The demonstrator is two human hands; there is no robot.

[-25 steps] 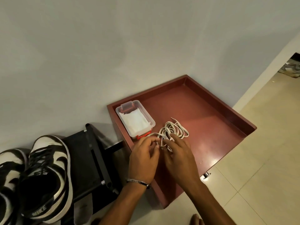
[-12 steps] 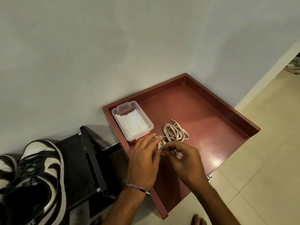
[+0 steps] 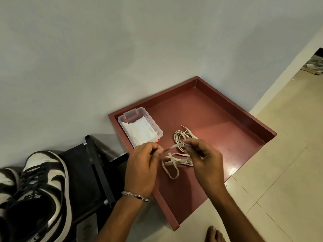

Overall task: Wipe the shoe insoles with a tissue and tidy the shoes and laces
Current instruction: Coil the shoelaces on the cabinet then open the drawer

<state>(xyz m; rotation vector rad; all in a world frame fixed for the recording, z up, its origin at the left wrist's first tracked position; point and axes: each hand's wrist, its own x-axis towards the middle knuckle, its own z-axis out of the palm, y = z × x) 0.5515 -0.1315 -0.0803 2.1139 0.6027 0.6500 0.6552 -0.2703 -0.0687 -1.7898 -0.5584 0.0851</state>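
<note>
Since half a second ago the two hands have drawn apart and lifted a stretch of lace between them, and a loose loop of it now lies spread on the tray where it was bunched under the hands before.

Head view: the left hand (image 3: 141,169) has its fingers curled, pinching one end of the white lace (image 3: 172,165); the exact pinch is hidden behind the knuckles. The right hand (image 3: 205,162) also has its fingers (image 3: 190,145) curled round the lace, holding it just above the tray. The lace is flat, cream-white and limp: one strand runs taut between the hands, a long loop sags below them onto the tray floor, and a second coiled bundle (image 3: 183,137) lies just behind the right hand, partly covered by it. Whether the bundle and the held strand are one lace cannot be told.

The tray (image 3: 227,109) is square, dark red, glossy, with low raised walls; its near corner is cut off by the left forearm. In its back left corner sits a clear plastic box (image 3: 139,130) holding white folded tissues, its red clasp half hidden by the left hand. A metal bangle (image 3: 135,195) circles the left wrist. Black-and-white sneakers (image 3: 35,194) with dark laces rest on a black rack (image 3: 97,172) at the left, cropped by the frame edge. Bare toes (image 3: 215,234) show at the bottom edge on the pale tiled floor (image 3: 279,172).
</note>
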